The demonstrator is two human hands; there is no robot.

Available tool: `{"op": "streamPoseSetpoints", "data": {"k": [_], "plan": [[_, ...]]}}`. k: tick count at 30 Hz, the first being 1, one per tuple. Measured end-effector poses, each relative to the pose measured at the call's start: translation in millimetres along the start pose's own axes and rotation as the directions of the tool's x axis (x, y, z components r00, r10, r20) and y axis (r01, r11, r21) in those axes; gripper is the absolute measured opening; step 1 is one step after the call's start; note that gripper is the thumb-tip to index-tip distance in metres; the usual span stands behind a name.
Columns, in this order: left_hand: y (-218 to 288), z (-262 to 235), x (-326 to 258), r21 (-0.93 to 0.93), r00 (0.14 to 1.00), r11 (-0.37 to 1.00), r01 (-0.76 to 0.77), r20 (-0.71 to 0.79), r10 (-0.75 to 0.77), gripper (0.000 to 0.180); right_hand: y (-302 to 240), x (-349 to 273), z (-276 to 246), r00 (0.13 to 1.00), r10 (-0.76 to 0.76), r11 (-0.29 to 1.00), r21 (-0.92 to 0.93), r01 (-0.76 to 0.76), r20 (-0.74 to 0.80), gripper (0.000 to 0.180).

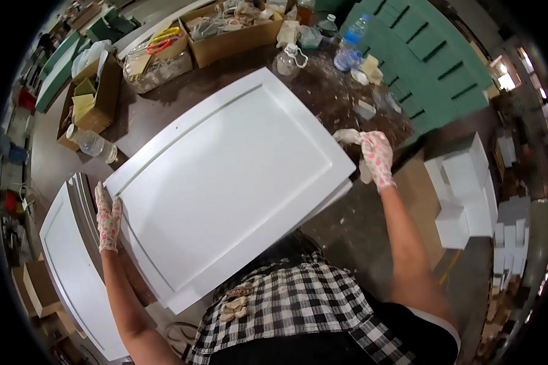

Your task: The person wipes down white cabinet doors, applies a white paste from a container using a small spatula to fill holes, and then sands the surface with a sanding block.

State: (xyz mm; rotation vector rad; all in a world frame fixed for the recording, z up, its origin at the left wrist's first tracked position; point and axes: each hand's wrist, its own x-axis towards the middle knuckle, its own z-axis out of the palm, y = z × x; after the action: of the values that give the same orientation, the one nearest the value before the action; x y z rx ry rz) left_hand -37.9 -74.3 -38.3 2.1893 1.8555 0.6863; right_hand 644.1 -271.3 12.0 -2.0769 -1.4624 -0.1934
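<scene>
A white cabinet-door-like panel [225,170] with a raised border lies tilted across the table before me, the edge of another white piece showing under its right side. My left hand [108,222], in a white glove with pink spots, rests against the panel's left edge, fingers stretched out and thumb apart. Just off the panel's right corner is my right hand [377,157] in a matching glove. Its fingers are closed round a crumpled whitish rag [347,136], whose ends stick out on both sides of the hand.
Left of me stands a stack of white panels [73,261]. Along the table's [182,103] far side are a cardboard box of scraps [234,42], a box with yellow sponges [91,100], a clear jar [91,143] and plastic bottles [354,30]. A green slotted board [426,55] is at far right.
</scene>
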Motion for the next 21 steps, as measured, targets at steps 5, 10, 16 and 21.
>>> {"op": "streamPoseSetpoints", "data": {"k": [5, 10, 16, 21], "plan": [[73, 0, 23, 0.269, 0.976, 0.958, -0.105, -0.159, 0.151, 0.066, -28, 19, -4, 0.975, 0.171, 0.659, 0.719, -0.221, 0.142, 0.014], [226, 76, 87, 0.184, 0.961, 0.949, -0.256, -0.058, 0.270, 0.063, -40, 29, 3, 0.862, -0.493, 0.801, 0.447, 0.399, 0.114, 0.023], [317, 139, 128, 0.263, 0.990, 0.954, -0.144, 0.041, 0.138, 0.041, -36, 20, 14, 0.735, -0.641, 0.745, 0.412, 0.525, 0.222, 0.023], [330, 137, 122, 0.193, 0.979, 0.962, -0.192, -0.026, 0.200, 0.032, -62, 58, 47, 0.746, -0.615, 0.778, 0.351, 0.521, 0.255, 0.023]]}}
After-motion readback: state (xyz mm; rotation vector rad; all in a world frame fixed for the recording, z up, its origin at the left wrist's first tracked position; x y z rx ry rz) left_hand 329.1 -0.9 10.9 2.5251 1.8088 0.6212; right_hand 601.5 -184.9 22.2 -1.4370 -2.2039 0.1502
